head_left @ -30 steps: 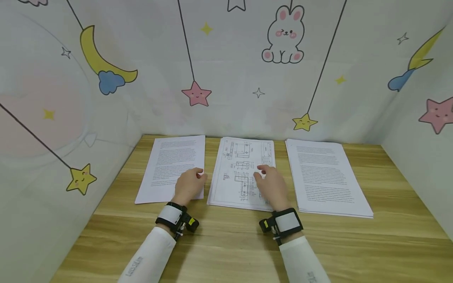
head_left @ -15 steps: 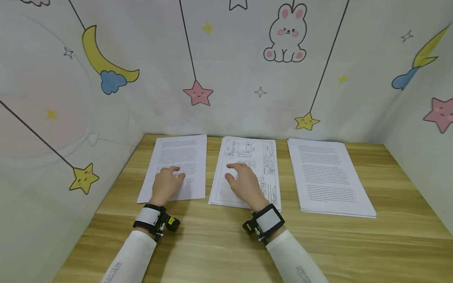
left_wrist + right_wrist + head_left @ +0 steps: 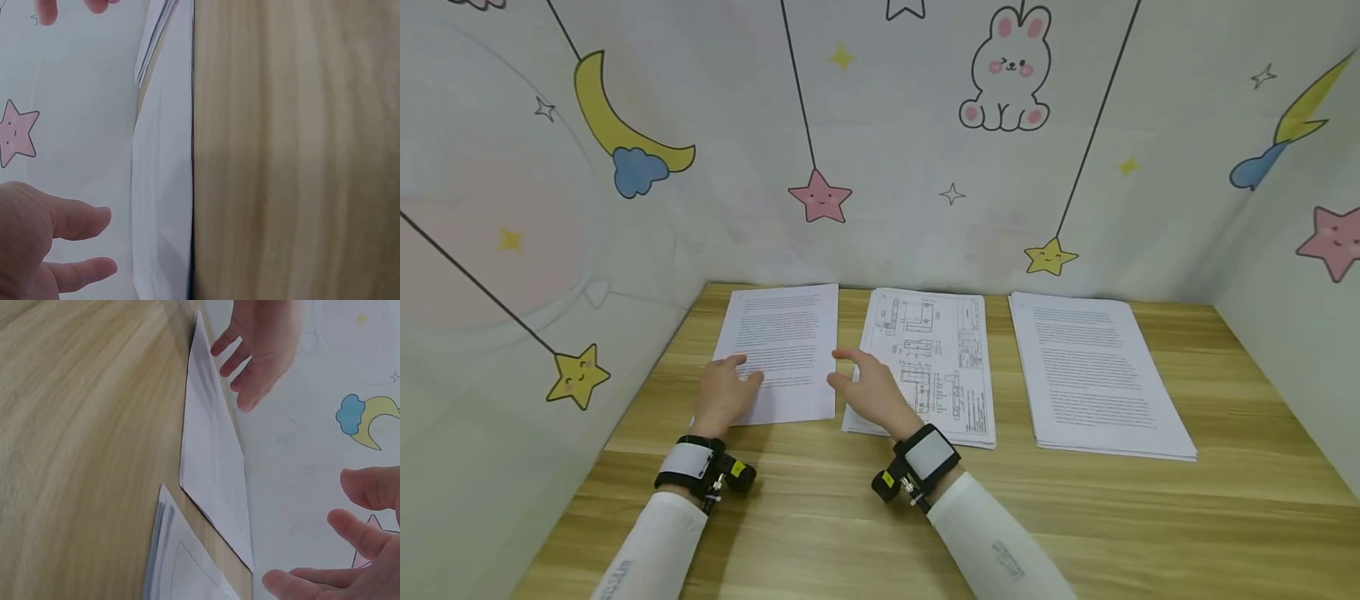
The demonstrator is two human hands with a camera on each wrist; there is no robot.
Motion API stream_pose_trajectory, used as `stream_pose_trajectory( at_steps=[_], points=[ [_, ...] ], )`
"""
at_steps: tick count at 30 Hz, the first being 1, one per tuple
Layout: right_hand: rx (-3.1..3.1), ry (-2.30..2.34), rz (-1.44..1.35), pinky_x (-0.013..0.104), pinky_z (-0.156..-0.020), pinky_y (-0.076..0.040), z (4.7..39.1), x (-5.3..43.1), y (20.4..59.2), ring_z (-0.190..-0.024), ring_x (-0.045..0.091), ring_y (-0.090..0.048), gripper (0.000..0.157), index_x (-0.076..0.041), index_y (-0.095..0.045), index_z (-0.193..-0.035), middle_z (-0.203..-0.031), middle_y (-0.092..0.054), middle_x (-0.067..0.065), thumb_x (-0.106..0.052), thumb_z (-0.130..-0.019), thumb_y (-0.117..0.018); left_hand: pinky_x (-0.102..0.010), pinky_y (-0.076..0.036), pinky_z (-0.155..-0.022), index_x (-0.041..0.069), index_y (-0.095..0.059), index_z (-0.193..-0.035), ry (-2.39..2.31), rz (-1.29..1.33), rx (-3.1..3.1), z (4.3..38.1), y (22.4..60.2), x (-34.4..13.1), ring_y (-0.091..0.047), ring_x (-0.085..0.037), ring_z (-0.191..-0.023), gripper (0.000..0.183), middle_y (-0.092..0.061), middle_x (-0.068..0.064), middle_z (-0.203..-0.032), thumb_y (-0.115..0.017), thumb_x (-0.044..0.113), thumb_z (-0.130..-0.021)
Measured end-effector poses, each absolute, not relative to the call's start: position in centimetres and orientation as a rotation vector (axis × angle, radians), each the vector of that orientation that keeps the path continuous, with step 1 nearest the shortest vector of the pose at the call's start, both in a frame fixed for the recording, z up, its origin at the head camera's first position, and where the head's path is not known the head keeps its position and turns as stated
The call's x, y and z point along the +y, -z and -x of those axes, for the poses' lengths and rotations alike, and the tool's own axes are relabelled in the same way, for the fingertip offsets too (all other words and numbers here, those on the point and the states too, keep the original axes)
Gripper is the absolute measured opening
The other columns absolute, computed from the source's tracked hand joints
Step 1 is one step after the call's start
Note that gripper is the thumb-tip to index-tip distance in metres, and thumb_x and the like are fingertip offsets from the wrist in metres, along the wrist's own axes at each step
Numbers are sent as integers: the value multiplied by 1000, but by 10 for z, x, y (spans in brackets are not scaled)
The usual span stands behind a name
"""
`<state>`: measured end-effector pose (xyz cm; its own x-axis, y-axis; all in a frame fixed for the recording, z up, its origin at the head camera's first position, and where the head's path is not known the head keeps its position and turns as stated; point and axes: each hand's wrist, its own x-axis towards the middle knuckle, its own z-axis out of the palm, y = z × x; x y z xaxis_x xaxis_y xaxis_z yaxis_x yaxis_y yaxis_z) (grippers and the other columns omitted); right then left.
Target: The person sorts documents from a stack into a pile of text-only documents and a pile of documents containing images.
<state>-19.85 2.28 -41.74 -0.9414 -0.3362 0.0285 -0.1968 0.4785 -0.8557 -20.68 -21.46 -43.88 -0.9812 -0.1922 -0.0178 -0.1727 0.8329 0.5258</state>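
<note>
My left hand (image 3: 725, 396) hovers over the lower left part of the left stack of printed text sheets (image 3: 786, 354). Its thumb and fingers are spread apart with nothing between them. Over the left side of the middle stack of technical drawings (image 3: 955, 367) is my right hand (image 3: 874, 387), its fingers loosely bent and pointing at the left stack. The left wrist view shows the text sheets (image 3: 165, 187) lying flat below the fingers. In the right wrist view both the left hand (image 3: 265, 350) and the right hand (image 3: 369, 550) appear raised above the paper, holding nothing.
A third stack of printed text sheets (image 3: 1086, 375) lies on the right of the wooden table (image 3: 820, 517). White cloth walls (image 3: 895, 242) with cartoon drawings enclose the table at the back and sides.
Both hands have moved left. The left hand went from the left stack's right edge to its left part; the right hand crossed from the drawings' right side to their left edge.
</note>
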Motion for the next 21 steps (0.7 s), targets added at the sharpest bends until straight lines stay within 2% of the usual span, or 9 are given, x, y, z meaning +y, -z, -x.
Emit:
stream_pose_trajectory(
  at_steps=[1,3,5,6,15,21],
  points=[
    [2556,1459,457,31,-62,-44,199,19,419,-67,16,-52,46,-15,-49,-134,-133,-54,12,-31,-91,-54,-62,-33,-100,-9,-43,-133,859,-308,-2981,207,439,-217,-36,-53,-124,56,-37,-40,-135,-50,26,-90],
    [2522,1455,443,38,-83,-47,201,13,422,-98,20,-58,47,-14,-48,-135,-136,-52,12,-31,-91,-54,-62,-32,-101,-10,-41,-134,877,-325,-2997,207,438,-222,-34,-53,-125,57,-36,-40,-136,-49,26,-90],
    [2500,1450,436,44,-103,-39,202,7,425,-128,23,-44,48,-13,-48,-135,-142,-47,10,-30,-91,-55,-62,-32,-102,-11,-39,-135,887,-337,-3007,208,438,-227,-34,-53,-126,59,-36,-40,-136,-49,26,-91],
    [2491,1452,437,46,-105,-37,203,5,427,-132,26,-40,49,-12,-48,-135,-143,-46,10,-30,-91,-56,-62,-32,-102,-11,-38,-136,895,-347,-3011,208,438,-229,-34,-53,-126,59,-35,-40,-136,-48,26,-91],
    [2424,1457,440,48,-105,-37,200,-13,432,-132,29,-42,50,-10,-48,-136,-143,-47,11,-29,-90,-56,-60,-32,-103,-10,-31,-139,949,-474,-3049,210,438,-242,-34,-51,-128,62,-34,-37,-141,-46,27,-92],
    [2381,1499,395,48,-107,-36,198,-20,433,-133,28,-40,50,-9,-47,-136,-143,-46,12,-28,-90,-57,-60,-34,-102,-10,-34,-138,931,-506,-3068,210,437,-244,-35,-50,-127,61,-35,-36,-141,-46,28,-92]
  ],
)
